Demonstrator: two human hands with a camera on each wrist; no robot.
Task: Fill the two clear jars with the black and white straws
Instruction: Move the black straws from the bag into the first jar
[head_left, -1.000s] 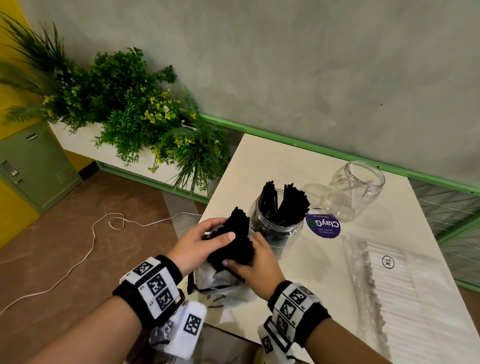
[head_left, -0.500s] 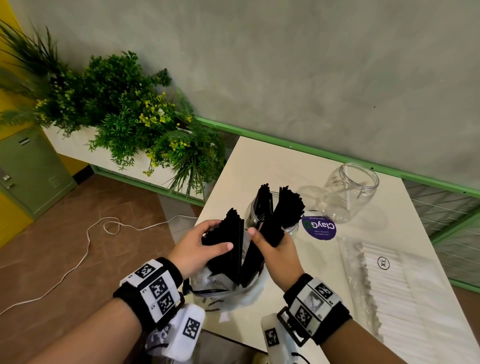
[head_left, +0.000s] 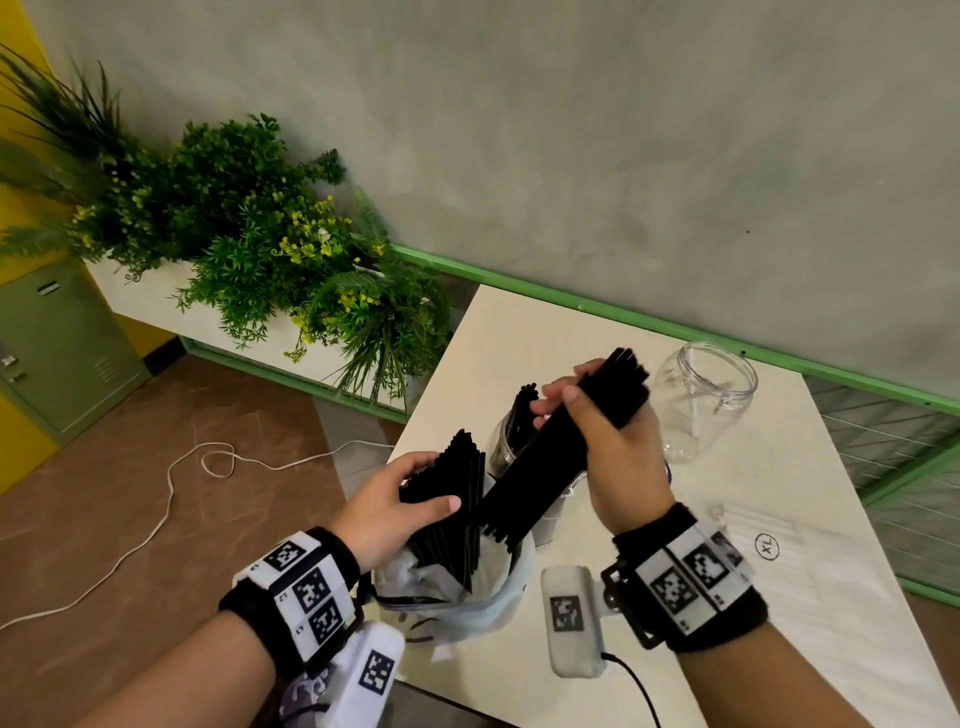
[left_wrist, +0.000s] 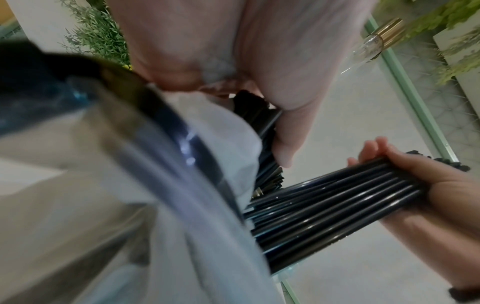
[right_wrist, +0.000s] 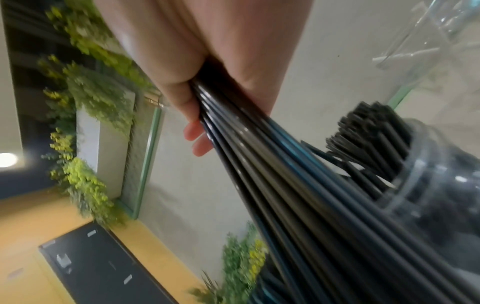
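On table (head_left: 519, 332), near jar (head_left: 501, 449) holding black straws (head_left: 522, 410), far jar (head_left: 701, 400) nearly bare, right hand (head_left: 608, 441) clutching bundle (head_left: 550, 462), left hand (head_left: 389, 499) gripping bagged straws (head_left: 457, 499) in bag (head_left: 467, 597).

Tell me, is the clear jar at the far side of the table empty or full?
Empty of straws. Through the far clear jar the table shows, with no black or white straws inside; its mouth is open, with no lid.

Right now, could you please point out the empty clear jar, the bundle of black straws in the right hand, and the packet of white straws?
empty clear jar (head_left: 698, 410): head view, glass side wall.
bundle of black straws (head_left: 540, 475): head view, mid-length.
packet of white straws (head_left: 810, 587): head view, wrapper top.
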